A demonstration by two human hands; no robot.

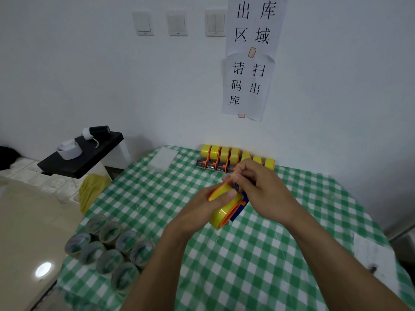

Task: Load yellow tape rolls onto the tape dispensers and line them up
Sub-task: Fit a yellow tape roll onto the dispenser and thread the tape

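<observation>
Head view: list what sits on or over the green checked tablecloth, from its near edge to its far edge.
Cluster of clear tape rolls → orange-and-blue tape dispenser with a yellow roll, held in the left hand and right hand → row of loaded yellow-roll dispensers at the far edge.

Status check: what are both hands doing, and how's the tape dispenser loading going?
Left hand grips dispenser, yellow roll on it. Right hand pinches at its top end. Loaded row stands by the wall. Nothing between.
</observation>
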